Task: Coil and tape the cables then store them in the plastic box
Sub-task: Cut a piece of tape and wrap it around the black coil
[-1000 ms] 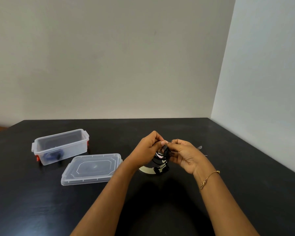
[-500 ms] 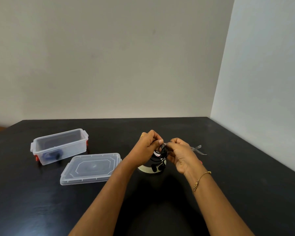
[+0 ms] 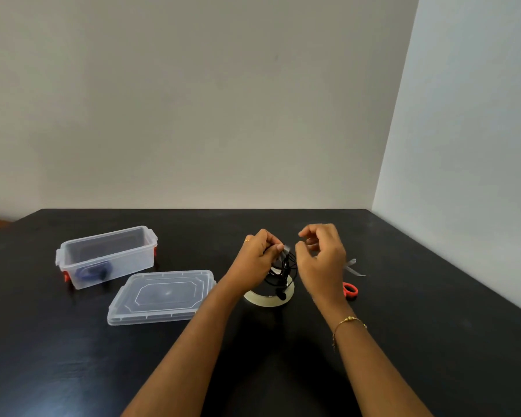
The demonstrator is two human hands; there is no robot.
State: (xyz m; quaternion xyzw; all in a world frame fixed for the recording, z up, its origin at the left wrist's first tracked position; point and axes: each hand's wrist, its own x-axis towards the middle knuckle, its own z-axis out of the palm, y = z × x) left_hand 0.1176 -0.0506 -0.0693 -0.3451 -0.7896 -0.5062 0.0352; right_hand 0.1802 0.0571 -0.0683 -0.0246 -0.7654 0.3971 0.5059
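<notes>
Above the tape roll [image 3: 268, 297], the left hand [image 3: 257, 260] pinches the coiled black cable [image 3: 283, 267], a clear tape strip [image 3: 287, 249] at its top; the right hand [image 3: 321, 260], half a second ago gripping the same bundle, has let go, fingers loosely curled on nothing; taping looks nearly finished; left of the roll, the plastic box [image 3: 109, 254] waits open, its lid [image 3: 163, 296] alongside.

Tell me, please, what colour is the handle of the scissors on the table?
The looped plastic scissors handle is red-orange, seen in the head view, just beyond the right wrist.
</notes>
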